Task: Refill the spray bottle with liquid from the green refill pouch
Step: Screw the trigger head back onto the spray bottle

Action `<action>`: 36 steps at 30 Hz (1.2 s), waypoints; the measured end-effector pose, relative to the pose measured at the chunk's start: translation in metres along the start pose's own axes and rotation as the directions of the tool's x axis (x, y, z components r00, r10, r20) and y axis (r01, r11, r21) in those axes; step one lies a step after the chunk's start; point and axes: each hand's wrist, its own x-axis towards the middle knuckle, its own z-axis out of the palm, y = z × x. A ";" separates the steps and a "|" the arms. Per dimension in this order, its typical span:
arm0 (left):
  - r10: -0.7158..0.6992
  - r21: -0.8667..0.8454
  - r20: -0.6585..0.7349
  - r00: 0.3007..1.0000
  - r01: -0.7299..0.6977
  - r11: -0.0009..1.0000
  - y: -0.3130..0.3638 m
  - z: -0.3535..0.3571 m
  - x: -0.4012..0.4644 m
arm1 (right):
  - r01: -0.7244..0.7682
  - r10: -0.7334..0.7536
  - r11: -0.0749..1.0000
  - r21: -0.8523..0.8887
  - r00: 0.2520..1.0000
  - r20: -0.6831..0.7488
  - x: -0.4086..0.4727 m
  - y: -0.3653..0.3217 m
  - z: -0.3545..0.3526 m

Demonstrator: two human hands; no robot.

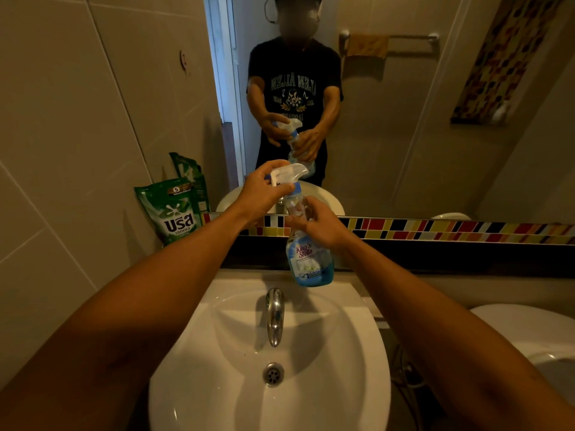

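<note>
The spray bottle (306, 244) hangs nearly upright over the back of the sink (367, 337), its long axis running up from the right hand (317, 222), closed around the neck, to the left hand (264, 194), wrapped over the trigger head (287, 174). The green refill pouch (172, 209) stands well apart, beyond and outside the left hand, which is the nearer to it; the head, as I judge, must come off first.

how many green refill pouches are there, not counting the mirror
1. The green refill pouch stands on the ledge left of the sink, against the wall. The second green shape behind it is its mirror reflection.
</note>
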 end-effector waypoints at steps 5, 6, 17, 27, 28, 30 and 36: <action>0.013 -0.045 -0.046 0.999 -0.015 0.999 0.001 0.006 -0.002 | 0.017 -0.017 0.999 -0.034 1.000 0.007 0.000 -0.004 0.000; 0.013 -0.040 -0.049 0.999 -0.015 0.999 0.000 0.007 -0.001 | 0.012 -0.012 0.999 -0.030 1.000 0.006 0.000 -0.004 -0.001; 0.019 -0.038 -0.047 0.999 -0.021 0.999 -0.006 0.007 -0.002 | 0.002 -0.002 1.000 -0.027 1.000 0.016 -0.005 -0.004 -0.002; 0.009 0.042 0.007 1.000 -0.009 0.999 -0.006 -0.001 -0.002 | -0.008 0.008 1.000 0.009 1.000 0.018 -0.006 -0.004 0.001; 0.005 0.034 0.003 1.000 -0.005 0.999 -0.006 -0.001 -0.003 | -0.006 0.006 1.000 0.003 1.000 0.020 -0.007 -0.004 0.001; 0.010 0.006 -0.027 1.000 -0.010 1.000 -0.006 0.001 -0.005 | -0.001 0.001 1.000 -0.013 1.000 0.022 -0.007 -0.004 0.003; 0.024 0.002 -0.085 0.996 -0.024 1.000 -0.008 0.003 -0.005 | 0.004 -0.004 1.000 -0.016 1.000 0.013 -0.008 -0.006 0.006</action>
